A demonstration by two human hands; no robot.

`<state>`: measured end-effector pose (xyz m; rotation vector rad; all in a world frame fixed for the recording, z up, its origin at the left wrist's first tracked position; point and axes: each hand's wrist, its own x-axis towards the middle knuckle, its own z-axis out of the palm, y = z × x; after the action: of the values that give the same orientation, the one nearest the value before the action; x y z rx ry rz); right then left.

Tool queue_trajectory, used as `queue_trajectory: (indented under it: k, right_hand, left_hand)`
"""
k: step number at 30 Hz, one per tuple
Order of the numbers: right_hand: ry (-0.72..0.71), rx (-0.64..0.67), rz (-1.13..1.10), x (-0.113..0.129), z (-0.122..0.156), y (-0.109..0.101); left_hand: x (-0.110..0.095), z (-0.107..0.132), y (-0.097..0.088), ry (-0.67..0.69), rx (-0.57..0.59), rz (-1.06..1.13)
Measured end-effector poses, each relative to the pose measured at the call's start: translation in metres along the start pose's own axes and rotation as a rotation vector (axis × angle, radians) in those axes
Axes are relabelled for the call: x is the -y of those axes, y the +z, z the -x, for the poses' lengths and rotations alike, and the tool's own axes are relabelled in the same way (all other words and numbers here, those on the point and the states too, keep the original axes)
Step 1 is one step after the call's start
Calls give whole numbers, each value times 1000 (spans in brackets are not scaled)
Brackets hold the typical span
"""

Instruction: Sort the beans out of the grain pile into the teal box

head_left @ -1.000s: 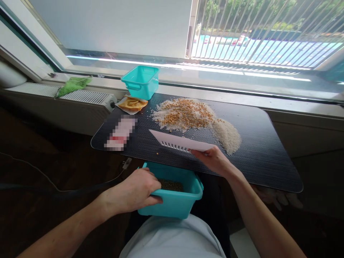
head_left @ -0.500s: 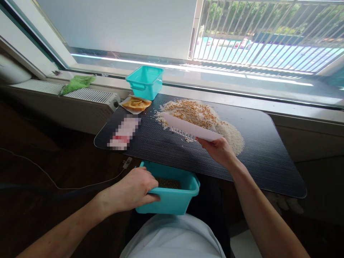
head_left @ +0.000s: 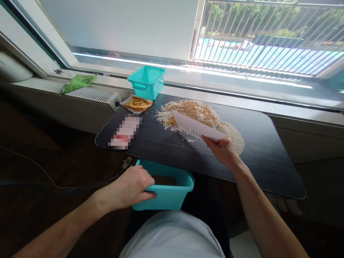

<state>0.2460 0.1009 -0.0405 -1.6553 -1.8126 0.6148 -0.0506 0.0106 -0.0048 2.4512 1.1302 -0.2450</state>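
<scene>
My left hand (head_left: 137, 184) is closed on the near rim of a turquoise plastic bin (head_left: 166, 199), held at my lap below the table's front edge. Small dark brownish-green grains (head_left: 164, 180) cover the part of its floor that shows. With my right hand (head_left: 221, 148) I grip one end of a pale sheet (head_left: 197, 125) with a row of teeth or slots along its near edge. This toothed sheet slants over a spread pile of white grains (head_left: 232, 136) mixed with yellow-orange kernels (head_left: 192, 107). Whether it touches the pile I cannot tell.
A second turquoise bin (head_left: 147, 84) stands at the back left of the dark table (head_left: 258, 154). Before it lies a folded yellow-orange item (head_left: 137, 104) on white. A blurred-out pink packet (head_left: 125, 132) lies nearer. A green cloth (head_left: 80, 83) hangs on the radiator (head_left: 91, 94).
The toothed sheet and my right hand have shifted a little to the right, baring more kernels at the pile's left. My left hand and the held bin have moved slightly left.
</scene>
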Motion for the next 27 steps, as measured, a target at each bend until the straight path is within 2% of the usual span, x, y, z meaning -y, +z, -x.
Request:
queue_trajectory:
  k: [4,10,15,19,23,24,25,27]
  right_hand:
    - [-20,-20,42,0,-1,-3]
    - [-46,89,-9,5,5,-6]
    - [-64,109,-78,12,1,5]
    - [-119,251,-189,25,15,16]
    - [-133,457,-279,28,41,4]
    - [-113,454,-279,24,45,-2]
    - [-90,395,-264,19,48,-8]
    - [-38,221,-213,7,48,-19]
  left_hand:
    - [-2,-2,1,43,-43,-1]
    - [-3,-5,-1,42,-15,-13]
    - [-2,-4,1,47,-22,-13]
    - [-1,-2,3,58,-42,6]
    - [-2,-2,2,42,-6,-3]
    - [-4,-3,2,39,3,-6]
    - [-5,-5,1,41,13,-5]
    - [-9,-8,0,54,25,1]
